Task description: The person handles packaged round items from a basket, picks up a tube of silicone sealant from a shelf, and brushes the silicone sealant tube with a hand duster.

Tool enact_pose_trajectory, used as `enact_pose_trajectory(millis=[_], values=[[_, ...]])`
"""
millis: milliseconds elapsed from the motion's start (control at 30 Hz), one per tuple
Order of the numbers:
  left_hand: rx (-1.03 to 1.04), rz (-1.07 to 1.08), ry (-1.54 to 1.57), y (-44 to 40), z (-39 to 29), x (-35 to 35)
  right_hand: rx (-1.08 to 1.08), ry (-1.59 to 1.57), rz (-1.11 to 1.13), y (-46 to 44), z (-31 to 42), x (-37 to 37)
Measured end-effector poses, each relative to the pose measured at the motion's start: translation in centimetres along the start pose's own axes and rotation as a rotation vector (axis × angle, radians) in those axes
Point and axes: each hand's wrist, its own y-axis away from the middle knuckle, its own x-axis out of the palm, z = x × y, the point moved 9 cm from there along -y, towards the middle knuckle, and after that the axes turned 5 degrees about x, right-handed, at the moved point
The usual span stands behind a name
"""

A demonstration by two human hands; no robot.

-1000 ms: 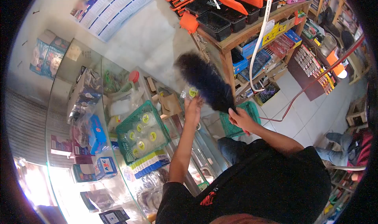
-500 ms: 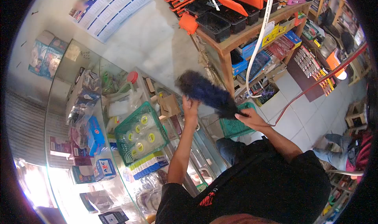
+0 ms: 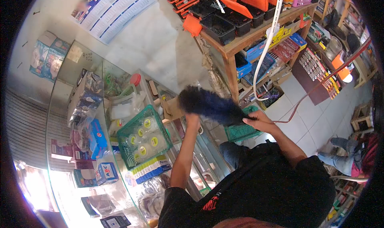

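A dark, fluffy feather duster [image 3: 213, 105], black with a blue sheen, stretches between my two hands in front of the counter. My right hand [image 3: 258, 121] is closed round its narrow end. At the bushy end, my left hand [image 3: 193, 120] is against the underside of the feathers, which cover its fingers, so whether they grip cannot be seen. Below and left of my left hand, a green basket [image 3: 127, 162] holds several clear round containers with yellow-green labels. A brown cardboard box [image 3: 172, 109] lies close beside that hand.
A glass display case [image 3: 50, 120] with packaged goods runs along the left. Ahead, a wooden table [image 3: 229, 48] carries black and orange bins [image 3: 218, 29]. A white strip [image 3: 262, 56] hangs down near it. Another green basket [image 3: 242, 132] sits below my right hand. A person's legs [image 3: 340, 150] show at right.
The duster's bushy end has dipped lower, and my left hand has gone down with it, its fingers now hidden by feathers. My right hand keeps its hold, slightly lower.
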Motion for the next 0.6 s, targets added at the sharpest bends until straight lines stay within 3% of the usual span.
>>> enact_pose_trajectory(millis=[167, 267, 300, 400, 433, 533, 600], values=[[0.12, 0.183, -0.049, -0.3, -1.9, 1.6, 0.031, -0.001, -0.021, 0.3, 0.2, 0.0], [-0.171, 0.041, 0.338, -0.7, 1.3, -0.3, 0.023, 0.12, 0.028, 0.3, -0.1, 0.0], [0.065, -0.001, -0.005, 0.7, -2.7, 1.4, 0.024, 0.074, 0.004, 0.0, -0.8, 0.2], [0.177, 0.131, -0.039, -0.1, -2.9, 1.7, 0.073, -0.007, 0.054, 0.3, -1.2, 0.4], [0.142, 0.105, -0.01, -0.5, -2.0, 0.8, 0.098, -0.027, 0.091, 0.4, -1.2, 0.6], [0.096, 0.075, 0.012, -0.4, -2.0, 0.8, 0.052, -0.067, -0.104, 0.4, -1.2, -0.2], [0.144, 0.115, -0.053, 0.4, -3.5, 2.4, 0.093, -0.052, -0.003, 0.6, -1.0, -0.1]])
